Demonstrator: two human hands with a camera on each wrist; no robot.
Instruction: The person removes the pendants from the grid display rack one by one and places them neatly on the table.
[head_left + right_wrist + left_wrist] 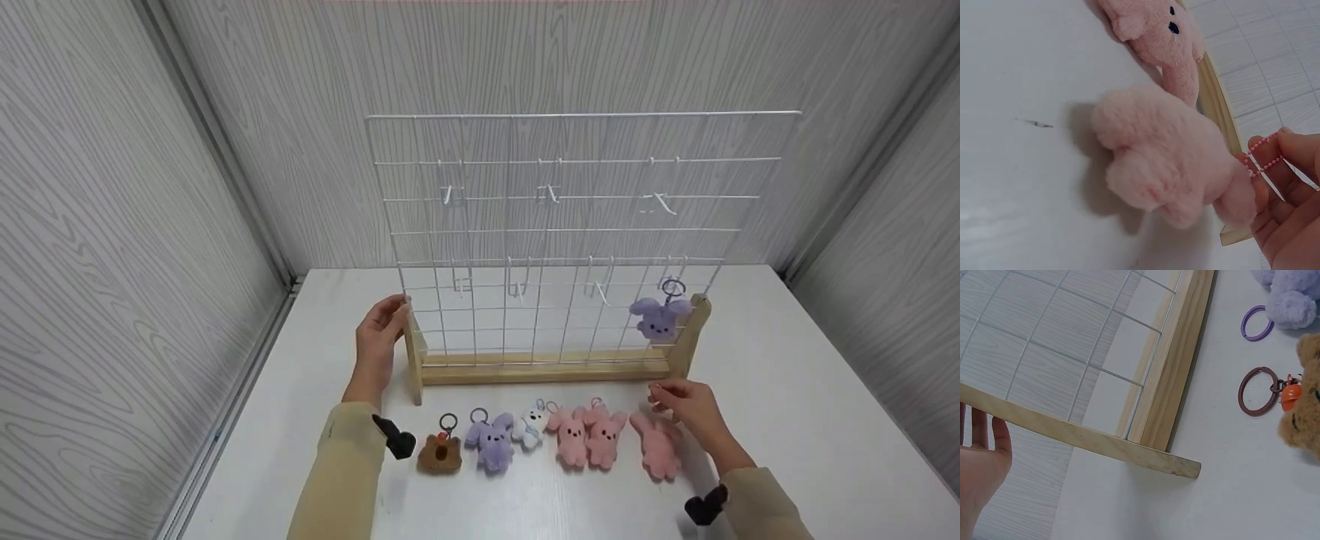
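My right hand [686, 405] pinches the pink bead chain [1264, 154] of a pink plush rabbit keychain [1168, 152]. The plush hangs from the chain close over the table, its back showing in the head view. My left hand [381, 334] grips the wooden side post [1072, 427] of a white wire grid rack [525, 307], fingers behind the post in the left wrist view. A purple plush keychain [658, 321] hangs by its ring from a lower hook at the rack's right end. Other white hooks [551, 195] sit on the grid in two rows.
Along the rack's front lie a brown bear keychain [440, 454], a purple plush rabbit [493, 444], a small white plush [531, 426] and two pink plush rabbits [572, 439]. A wooden base bar [540, 373] joins the posts. White wood-grain panels [600, 60] surround the white table [330, 300].
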